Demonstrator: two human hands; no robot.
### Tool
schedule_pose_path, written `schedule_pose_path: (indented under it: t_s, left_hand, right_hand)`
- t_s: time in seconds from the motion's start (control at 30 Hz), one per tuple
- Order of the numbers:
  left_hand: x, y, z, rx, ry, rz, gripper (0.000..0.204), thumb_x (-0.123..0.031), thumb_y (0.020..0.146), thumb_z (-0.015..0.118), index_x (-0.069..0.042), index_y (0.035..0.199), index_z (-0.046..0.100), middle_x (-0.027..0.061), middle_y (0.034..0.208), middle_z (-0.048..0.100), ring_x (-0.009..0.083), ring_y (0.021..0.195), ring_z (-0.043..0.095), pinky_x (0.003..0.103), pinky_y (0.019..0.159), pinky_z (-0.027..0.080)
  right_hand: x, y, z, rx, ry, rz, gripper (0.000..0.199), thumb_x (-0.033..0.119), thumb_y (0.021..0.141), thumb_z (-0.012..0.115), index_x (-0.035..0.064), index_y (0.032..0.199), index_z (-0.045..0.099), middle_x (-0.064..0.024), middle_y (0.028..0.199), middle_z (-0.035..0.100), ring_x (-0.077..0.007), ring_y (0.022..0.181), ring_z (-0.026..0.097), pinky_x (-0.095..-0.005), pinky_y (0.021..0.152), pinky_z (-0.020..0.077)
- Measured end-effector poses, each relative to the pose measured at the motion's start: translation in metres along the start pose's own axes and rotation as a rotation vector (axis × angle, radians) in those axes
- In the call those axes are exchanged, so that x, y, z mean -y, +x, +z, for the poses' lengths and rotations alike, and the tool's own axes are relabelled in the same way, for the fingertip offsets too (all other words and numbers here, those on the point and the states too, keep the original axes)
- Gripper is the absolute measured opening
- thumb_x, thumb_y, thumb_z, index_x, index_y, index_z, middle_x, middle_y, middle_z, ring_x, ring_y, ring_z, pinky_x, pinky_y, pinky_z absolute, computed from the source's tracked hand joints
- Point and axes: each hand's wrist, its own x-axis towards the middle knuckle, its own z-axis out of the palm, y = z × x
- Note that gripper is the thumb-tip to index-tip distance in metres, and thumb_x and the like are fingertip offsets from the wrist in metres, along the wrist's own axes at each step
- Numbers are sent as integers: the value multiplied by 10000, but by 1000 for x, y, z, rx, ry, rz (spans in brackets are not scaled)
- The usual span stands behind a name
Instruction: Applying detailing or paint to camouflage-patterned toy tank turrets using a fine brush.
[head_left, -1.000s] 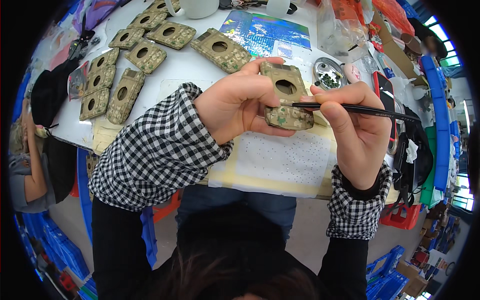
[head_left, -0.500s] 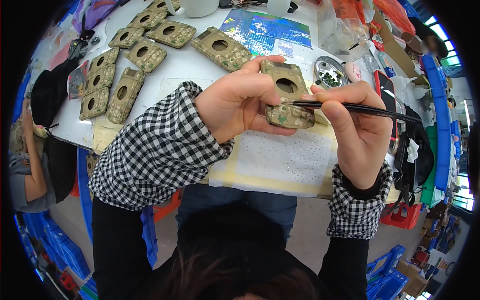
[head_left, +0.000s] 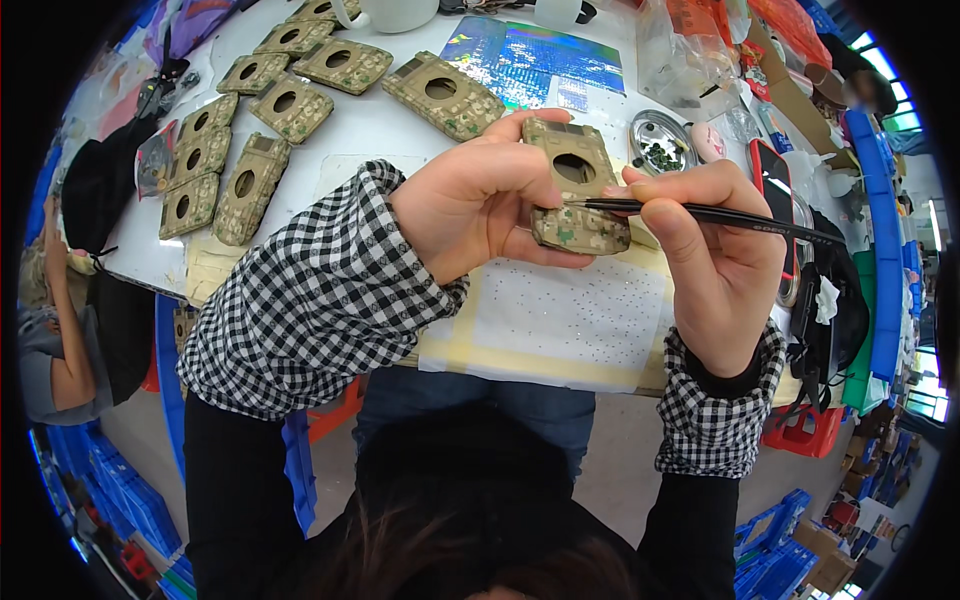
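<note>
1. Left grip (head_left: 465, 200) grasps camo hull (head_left: 575, 230) above tabletop (head_left: 365, 125).
2. Right grip (head_left: 715, 260) pinches black tool (head_left: 725, 214), tip at hull.
3. Dotted sheet (head_left: 570, 315) reaches near edge; dish (head_left: 660, 142) sits apart from hull.
4. Pose practically unchanged.

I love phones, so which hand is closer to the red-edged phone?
Right. The right hand is close beside the phone; the left hand is farther left, holding the camouflage piece.

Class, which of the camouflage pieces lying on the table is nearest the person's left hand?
The camouflage piece just beyond the left hand, beside the shiny blue sheet; the others lying there are farther from the hand, toward the left.
</note>
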Motion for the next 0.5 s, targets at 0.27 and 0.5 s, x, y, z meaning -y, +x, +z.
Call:
schedule_pose_path:
  t_s: [0.27, 0.5]
  left_hand:
    - [0, 1, -1, 10, 6, 4, 661, -80, 807, 475, -52, 1405, 193, 178, 1273, 466, 287, 1045, 603, 404, 840, 561]
    - [0, 1, 0, 8, 13, 11, 652, -80, 807, 473, -42, 1399, 201, 182, 1269, 469, 285, 1049, 602, 406, 843, 560]
  right_hand:
    - [0, 0, 0, 12, 6, 6, 74, 29, 845, 649, -32, 883, 635, -50, 785, 604, -92, 690, 564, -208, 615, 438]
    - [1, 1, 1, 15, 24, 2, 76, 30, 850, 643, -37, 883, 631, -50, 780, 599, -94, 686, 566, -209, 616, 441]
